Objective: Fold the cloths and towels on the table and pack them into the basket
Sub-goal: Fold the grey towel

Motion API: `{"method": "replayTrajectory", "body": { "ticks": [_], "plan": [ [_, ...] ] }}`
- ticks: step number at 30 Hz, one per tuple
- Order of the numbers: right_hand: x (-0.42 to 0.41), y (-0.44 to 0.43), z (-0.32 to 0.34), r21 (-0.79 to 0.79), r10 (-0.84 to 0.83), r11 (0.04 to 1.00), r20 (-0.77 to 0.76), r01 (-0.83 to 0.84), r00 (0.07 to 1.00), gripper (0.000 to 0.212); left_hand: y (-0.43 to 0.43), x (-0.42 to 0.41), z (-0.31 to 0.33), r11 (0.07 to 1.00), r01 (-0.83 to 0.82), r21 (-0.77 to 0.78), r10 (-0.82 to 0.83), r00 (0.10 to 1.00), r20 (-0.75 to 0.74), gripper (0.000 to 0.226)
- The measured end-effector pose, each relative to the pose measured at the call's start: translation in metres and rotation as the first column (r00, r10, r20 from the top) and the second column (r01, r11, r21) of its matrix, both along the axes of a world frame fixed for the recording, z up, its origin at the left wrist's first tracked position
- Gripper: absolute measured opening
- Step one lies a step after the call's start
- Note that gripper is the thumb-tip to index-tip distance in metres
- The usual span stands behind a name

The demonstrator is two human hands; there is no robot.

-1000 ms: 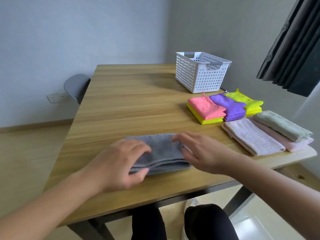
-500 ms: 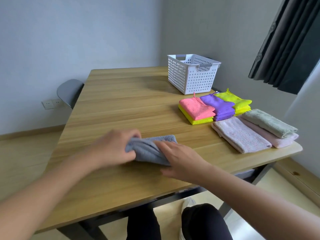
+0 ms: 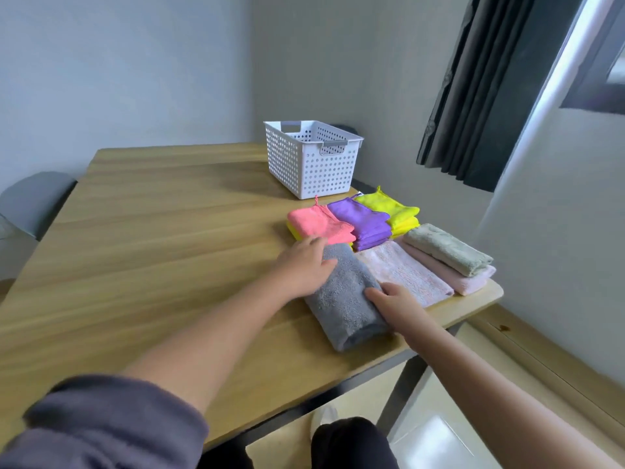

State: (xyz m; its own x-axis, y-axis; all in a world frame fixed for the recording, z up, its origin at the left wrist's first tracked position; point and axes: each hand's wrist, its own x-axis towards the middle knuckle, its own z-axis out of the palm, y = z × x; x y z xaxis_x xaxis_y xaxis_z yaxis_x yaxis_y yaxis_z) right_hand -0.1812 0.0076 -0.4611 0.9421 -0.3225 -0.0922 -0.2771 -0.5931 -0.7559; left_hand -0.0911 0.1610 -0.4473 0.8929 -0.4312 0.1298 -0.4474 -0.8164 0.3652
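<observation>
A folded grey towel (image 3: 345, 299) lies near the table's right front edge, beside a pale pink towel (image 3: 406, 274). My left hand (image 3: 304, 265) rests flat on its far left part, thumb on top. My right hand (image 3: 397, 304) presses its right side, thumb on the grey pile. Behind are folded pink (image 3: 318, 225), purple (image 3: 358, 221) and yellow-green (image 3: 389, 208) cloths. A sage towel (image 3: 446, 248) sits on another pink towel (image 3: 466, 282). The white perforated basket (image 3: 314, 170) stands at the back, and nothing shows above its rim.
The wooden table (image 3: 169, 231) stretches bare to the left and back. A grey chair (image 3: 30, 201) stands at the far left corner. A dark curtain (image 3: 480, 96) hangs on the right. My knees show under the table's front edge.
Both hands carried the grey towel from the table's front middle to the right and set it lengthwise next to the pale pink towel. The view swung right.
</observation>
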Motion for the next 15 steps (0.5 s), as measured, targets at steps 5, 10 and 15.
{"method": "replayTrajectory", "body": {
  "ticks": [5,10,15],
  "plan": [
    [-0.011,0.007,0.008,-0.617,0.025,0.786,0.104,0.045,0.994,0.035,0.004,-0.031,-0.035,0.996,-0.028,0.084,0.015,0.989,0.144,0.060],
    [0.017,0.015,0.014,-0.589,0.434,0.763,0.162,-0.267,0.886,0.052,0.002,-0.031,-0.038,0.997,-0.044,0.067,0.041,0.997,0.058,0.054],
    [0.030,0.007,-0.010,-0.635,0.441,0.615,-0.216,-0.468,0.871,0.062,0.058,-0.027,-0.050,0.941,-0.267,0.207,0.261,0.964,0.057,0.060]
  ]
}}
